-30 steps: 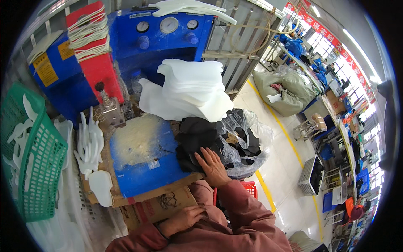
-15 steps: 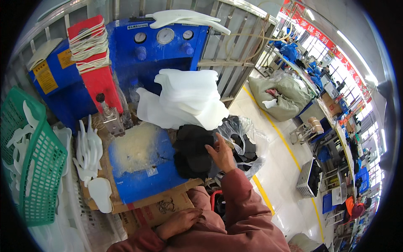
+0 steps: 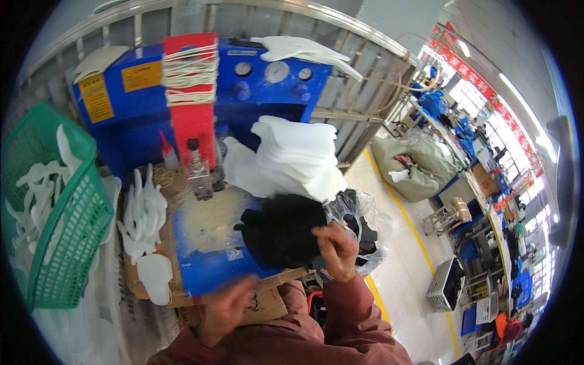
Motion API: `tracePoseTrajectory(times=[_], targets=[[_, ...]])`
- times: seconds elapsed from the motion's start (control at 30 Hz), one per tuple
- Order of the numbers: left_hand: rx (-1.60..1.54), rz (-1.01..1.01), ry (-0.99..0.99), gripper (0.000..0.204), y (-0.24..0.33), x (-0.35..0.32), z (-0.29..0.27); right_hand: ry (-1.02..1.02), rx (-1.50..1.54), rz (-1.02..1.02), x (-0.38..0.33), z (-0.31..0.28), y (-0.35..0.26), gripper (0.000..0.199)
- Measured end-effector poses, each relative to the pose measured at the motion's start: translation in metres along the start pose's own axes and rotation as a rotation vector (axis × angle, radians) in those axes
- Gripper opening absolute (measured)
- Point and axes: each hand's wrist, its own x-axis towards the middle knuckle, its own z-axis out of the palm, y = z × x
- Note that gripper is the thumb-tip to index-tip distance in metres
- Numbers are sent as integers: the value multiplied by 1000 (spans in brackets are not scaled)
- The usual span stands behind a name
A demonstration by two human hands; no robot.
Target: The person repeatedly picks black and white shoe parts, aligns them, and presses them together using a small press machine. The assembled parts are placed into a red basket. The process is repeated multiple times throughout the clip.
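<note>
My right hand is closed on the right edge of a dark, flat cut piece of black material, which is blurred by motion over the blue board. My left hand hovers at the board's front edge, apart from the black piece. Motion smears its fingers. Pale dust lies on the board under the metal head of a machine with a red arm. Behind the black piece stands a stack of white shaped foam-like sheets.
A green basket with white cut pieces stands at left. More white pieces lie beside the board, near a red-tipped bottle. A clear plastic bag with black pieces is at right. The blue machine panel rises behind.
My right hand has closed on the black piece, which now spreads further left over the board. My left hand has risen from my lap toward the board. The view has shifted.
</note>
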Motion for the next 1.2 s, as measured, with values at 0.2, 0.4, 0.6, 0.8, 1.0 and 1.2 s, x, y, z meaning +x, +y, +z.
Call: tracePoseTrajectory(times=[0.2, 0.4, 0.6, 0.8, 1.0, 1.2], targets=[[-108, 283, 276, 47, 23, 28, -55, -107, 219, -1, -26, 28, -18, 26], [128, 227, -96, 57, 42, 23, -44, -484, 221, -55, -50, 55, -28, 37], [-109, -88, -129, 33, 7, 7, -40, -397, 217, -64, -68, 73, -36, 31], [51, -66, 263, 14, 9, 0, -80, -335, 175, 126, -90, 78, -15, 25], [277, 205, 101, 11, 24, 10, -100, -446, 42, 328, -98, 65, -4, 21], [293, 289, -68, 16, 37, 22, -77, -477, 891, 804, -96, 107, -43, 54]])
